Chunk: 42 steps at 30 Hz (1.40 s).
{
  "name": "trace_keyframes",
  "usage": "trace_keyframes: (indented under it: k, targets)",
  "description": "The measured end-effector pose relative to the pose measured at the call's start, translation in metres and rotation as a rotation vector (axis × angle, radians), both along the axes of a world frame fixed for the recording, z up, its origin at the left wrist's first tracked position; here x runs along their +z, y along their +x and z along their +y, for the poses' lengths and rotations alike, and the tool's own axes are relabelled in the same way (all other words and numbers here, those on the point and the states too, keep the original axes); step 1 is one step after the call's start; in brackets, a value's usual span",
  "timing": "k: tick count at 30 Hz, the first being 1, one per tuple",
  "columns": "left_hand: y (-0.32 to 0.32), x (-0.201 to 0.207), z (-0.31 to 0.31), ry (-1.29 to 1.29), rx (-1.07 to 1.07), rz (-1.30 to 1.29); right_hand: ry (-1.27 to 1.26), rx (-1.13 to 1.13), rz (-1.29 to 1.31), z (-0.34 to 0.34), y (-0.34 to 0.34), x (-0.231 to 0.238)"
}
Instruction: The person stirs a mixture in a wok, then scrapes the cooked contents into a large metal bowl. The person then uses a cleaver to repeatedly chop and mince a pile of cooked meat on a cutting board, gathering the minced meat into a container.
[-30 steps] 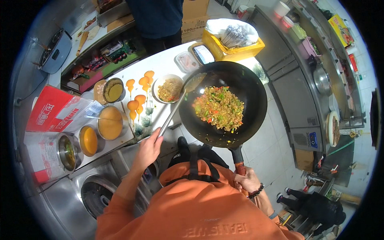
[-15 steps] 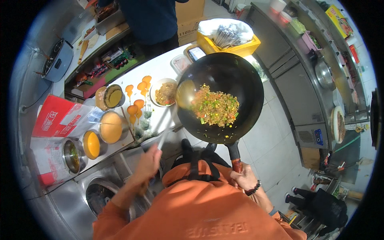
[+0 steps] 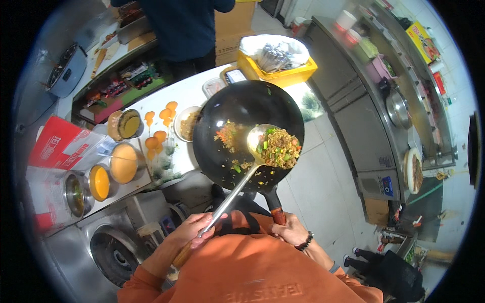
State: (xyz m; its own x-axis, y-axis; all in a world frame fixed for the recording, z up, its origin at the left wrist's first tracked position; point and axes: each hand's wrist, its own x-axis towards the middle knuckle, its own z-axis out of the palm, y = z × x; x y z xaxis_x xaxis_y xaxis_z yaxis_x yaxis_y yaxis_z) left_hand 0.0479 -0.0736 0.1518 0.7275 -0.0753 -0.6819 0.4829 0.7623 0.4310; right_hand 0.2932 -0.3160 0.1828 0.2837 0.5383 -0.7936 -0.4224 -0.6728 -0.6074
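My right hand (image 3: pixel 293 230) is closed around the wooden-tipped handle of a black wok (image 3: pixel 237 103), held in front of my body with its rim over the edge of the white table. My left hand (image 3: pixel 198 228) grips the long shaft of a metal ladle (image 3: pixel 233 192), whose bowl lies inside the wok against the fried rice (image 3: pixel 284 151). Most of the rice, with green and orange bits, is heaped at the ladle and the wok's right side. A smaller patch sits left of it. A white bowl (image 3: pixel 178 125) with similar rice is partly hidden by the wok's rim.
On the white table (image 3: pixel 194 83) stand a yellow crate (image 3: pixel 298 76), a phone (image 3: pixel 234 76) and a clear tub (image 3: pixel 214 87). Bowls of yellow (image 3: pixel 100 183) and orange liquid (image 3: pixel 124 162) stand left, near a stove burner (image 3: pixel 115 257). One person (image 3: pixel 177 30) stands beyond the table; another (image 3: pixel 391 270) is far right.
The wok has shifted left, now overlapping the white bowl. The ladle has swept right across it, and the single rice heap has split, most of it lying to the right.
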Motion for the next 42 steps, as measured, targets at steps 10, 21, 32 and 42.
trace_keyframes:
  k: [10, 21, 32, 42]
  targets:
    - [-0.063, 0.003, 0.047, 0.32, 0.31, 0.074, 0.018, -0.102, -0.069, -0.011, 0.006, -0.012]
    - [-0.038, -0.076, 0.084, 1.661, 0.054, 0.356, -0.009, -0.13, -0.186, -0.007, -0.006, -0.004]
    - [-0.024, -0.026, 0.093, 0.977, 0.124, 0.106, -0.001, -0.171, -0.079, 0.015, -0.03, 0.007]
    - [0.009, -0.03, 0.125, 1.693, -0.408, -0.142, -0.058, -0.137, -0.107, 0.049, -0.052, 0.019]
